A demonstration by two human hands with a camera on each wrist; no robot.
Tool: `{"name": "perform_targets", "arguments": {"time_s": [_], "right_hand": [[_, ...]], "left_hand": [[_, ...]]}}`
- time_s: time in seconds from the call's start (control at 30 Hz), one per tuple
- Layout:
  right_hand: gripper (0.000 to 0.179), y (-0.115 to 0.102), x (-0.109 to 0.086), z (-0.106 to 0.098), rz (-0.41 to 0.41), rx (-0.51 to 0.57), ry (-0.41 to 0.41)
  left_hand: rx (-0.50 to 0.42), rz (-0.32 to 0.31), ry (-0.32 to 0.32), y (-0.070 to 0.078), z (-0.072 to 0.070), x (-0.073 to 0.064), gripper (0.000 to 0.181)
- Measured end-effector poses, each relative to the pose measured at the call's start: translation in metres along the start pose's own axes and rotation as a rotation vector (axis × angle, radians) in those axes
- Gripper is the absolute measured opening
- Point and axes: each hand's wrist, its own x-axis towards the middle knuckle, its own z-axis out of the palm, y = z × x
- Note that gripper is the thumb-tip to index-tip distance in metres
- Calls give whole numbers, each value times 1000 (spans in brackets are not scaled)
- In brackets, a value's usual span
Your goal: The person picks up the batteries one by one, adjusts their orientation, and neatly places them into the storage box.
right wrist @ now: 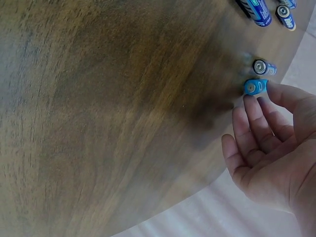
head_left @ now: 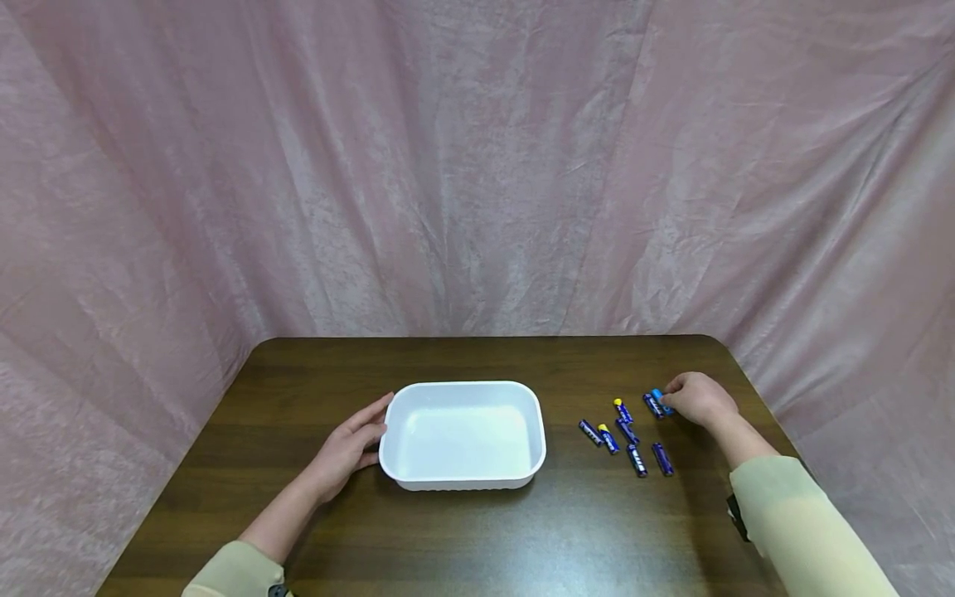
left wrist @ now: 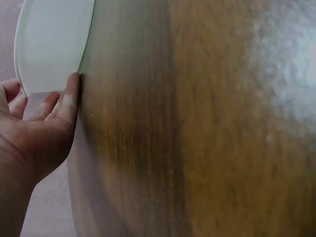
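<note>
A white rectangular tray sits on the table at the centre of the head view. My left hand touches its left end with fingers spread and extended; in the left wrist view the fingertips lie along the tray's edge. Far to the right, my right hand pinches a light blue battery between thumb and fingertips, low at the table. Right beside it lies a dark blue battery. Several more dark blue batteries lie scattered between that hand and the tray, some with yellow ends.
The dark brown wooden table has rounded far corners. Pink velvet curtain hangs behind it and along the sides. One dark blue battery lies nearer the front than the light blue one.
</note>
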Motion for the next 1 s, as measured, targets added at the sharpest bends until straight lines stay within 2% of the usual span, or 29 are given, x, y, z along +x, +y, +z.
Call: {"name": "perform_targets", "arguments": {"time_s": [1.0], "right_hand": [[32, -6, -1, 3, 36, -62, -15]], "left_hand": [[4, -16, -8, 2, -1, -2, 55]]}}
